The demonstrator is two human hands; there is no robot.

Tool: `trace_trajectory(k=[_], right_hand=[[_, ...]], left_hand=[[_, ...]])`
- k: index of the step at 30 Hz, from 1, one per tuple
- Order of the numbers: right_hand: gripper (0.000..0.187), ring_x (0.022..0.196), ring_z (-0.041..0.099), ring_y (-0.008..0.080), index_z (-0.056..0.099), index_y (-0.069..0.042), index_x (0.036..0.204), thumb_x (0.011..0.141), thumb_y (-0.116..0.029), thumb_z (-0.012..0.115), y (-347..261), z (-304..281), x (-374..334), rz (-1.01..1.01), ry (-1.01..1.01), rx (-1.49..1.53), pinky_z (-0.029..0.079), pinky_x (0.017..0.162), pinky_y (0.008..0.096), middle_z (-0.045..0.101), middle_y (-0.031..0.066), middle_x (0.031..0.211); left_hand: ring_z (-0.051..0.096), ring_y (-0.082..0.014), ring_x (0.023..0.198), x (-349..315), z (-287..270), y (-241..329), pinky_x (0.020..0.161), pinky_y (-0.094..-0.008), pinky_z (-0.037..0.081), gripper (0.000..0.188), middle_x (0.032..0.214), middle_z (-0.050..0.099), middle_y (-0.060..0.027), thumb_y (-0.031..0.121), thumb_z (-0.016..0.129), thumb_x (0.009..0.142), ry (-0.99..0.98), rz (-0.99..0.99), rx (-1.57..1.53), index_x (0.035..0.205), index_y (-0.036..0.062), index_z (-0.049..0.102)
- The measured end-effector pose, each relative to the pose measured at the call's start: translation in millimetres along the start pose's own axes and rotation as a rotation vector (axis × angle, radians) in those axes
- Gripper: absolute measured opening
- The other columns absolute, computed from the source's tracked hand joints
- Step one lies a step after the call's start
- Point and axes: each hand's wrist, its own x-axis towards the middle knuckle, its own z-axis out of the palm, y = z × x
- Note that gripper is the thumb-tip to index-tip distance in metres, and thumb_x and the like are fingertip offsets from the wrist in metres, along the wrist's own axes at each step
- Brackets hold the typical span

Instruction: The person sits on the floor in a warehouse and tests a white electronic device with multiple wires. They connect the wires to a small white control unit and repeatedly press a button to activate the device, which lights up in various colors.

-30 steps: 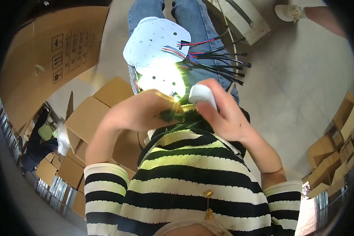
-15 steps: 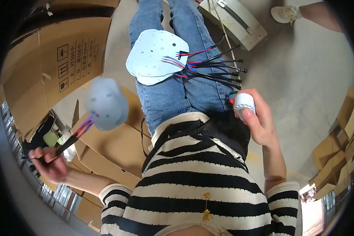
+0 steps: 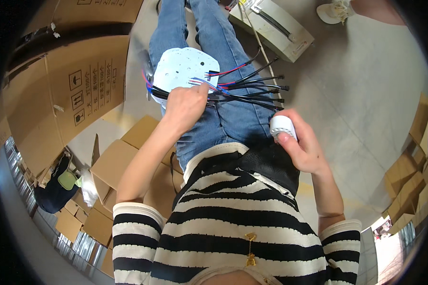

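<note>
A stack of thin white plates (image 3: 178,66) with rounded edges lies across my thighs. Red, blue and black wired cables (image 3: 252,85) run from it to the right, with small dark ends. My left hand (image 3: 188,107) is over the near edge of the stack, its fingers closed around black cables (image 3: 161,93). These cables lead left to red and blue wires and a blurred plate (image 3: 145,64), seen nearly edge-on beside the stack. My left fingertips are at the stack's wires, partly hidden. In my right hand (image 3: 304,145) is a white round part (image 3: 281,126) with small holes, the thumb pressed on it.
Large cardboard boxes (image 3: 88,85) stand on the left, with smaller opened boxes (image 3: 114,164) by my left arm. A grey metal case (image 3: 273,28) is on the floor ahead. Flattened cardboard (image 3: 406,185) lies at the right. Another person's shoe (image 3: 333,13) shows at the far right.
My left hand has swung from the far left to the stack on my lap, bringing the cables and their plate along. My right hand still holds the white part, slightly shifted left.
</note>
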Motion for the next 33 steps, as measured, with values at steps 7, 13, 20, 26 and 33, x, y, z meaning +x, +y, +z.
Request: trace_trajectory(k=[7,13,20,26,33], right_hand=[[0.028,0.071,0.047,0.0121,0.047,-0.003,0.099,0.074,-0.015,0.052,5.6,6.3,9.0,0.076,-0.245,-0.005,0.039,0.065,0.0245,0.051,0.0052,0.079],[0.043,0.068,0.051,0.0128,0.039,-0.002,0.115,0.077,-0.019,0.051,21.7,19.1,23.2,0.145,-0.546,0.064,0.042,0.063,0.0248,0.053,0.0074,0.080],[0.055,0.058,0.042,0.0029,0.022,-0.009,0.129,0.082,-0.025,0.047,27.2,27.6,52.9,0.470,-0.509,0.519,0.032,0.041,0.0136,0.046,0.0000,0.068],[0.038,0.062,0.040,0.0022,0.038,-0.012,0.118,0.083,-0.024,0.047,18.1,23.5,54.4,0.385,-0.539,0.515,0.032,0.043,0.0140,0.043,-0.0015,0.075],[0.030,0.077,0.047,0.0092,0.043,-0.008,0.109,0.082,-0.021,0.047,11.4,55.2,55.6,0.136,-0.484,0.201,0.040,0.064,0.0217,0.049,0.0041,0.089]], left_hand=[[0.055,-0.0221,0.050,12.3,17.1,-10.0,0.044,-0.0320,0.043,0.009,0.061,0.055,-0.0087,0.010,0.045,0.071,0.061,0.055,0.100,0.075,0.0048,0.050],[0.054,-0.0251,0.060,-11.4,-14.3,-19.1,0.053,-0.0336,0.042,0.024,0.067,0.054,-0.0074,0.003,0.055,0.060,0.113,0.049,-0.172,0.083,0.0081,0.052],[0.048,-0.0249,0.056,-56.2,-27.2,-20.9,0.050,-0.0323,0.037,0.038,0.062,0.047,-0.0056,0.001,0.059,0.046,0.068,0.129,-0.364,0.083,0.0084,0.050],[0.051,-0.0237,0.058,-74.2,-30.5,-9.7,0.053,-0.0314,0.041,0.037,0.063,0.048,-0.0051,-0.003,0.060,0.048,-0.129,0.062,-0.329,0.083,0.0069,0.053],[0.058,-0.0180,0.064,-60.4,-70.0,5.8,0.059,-0.0244,0.046,0.040,0.074,0.058,-0.0065,-0.010,0.061,0.057,0.160,-0.280,-0.893,0.094,0.0065,0.058]])
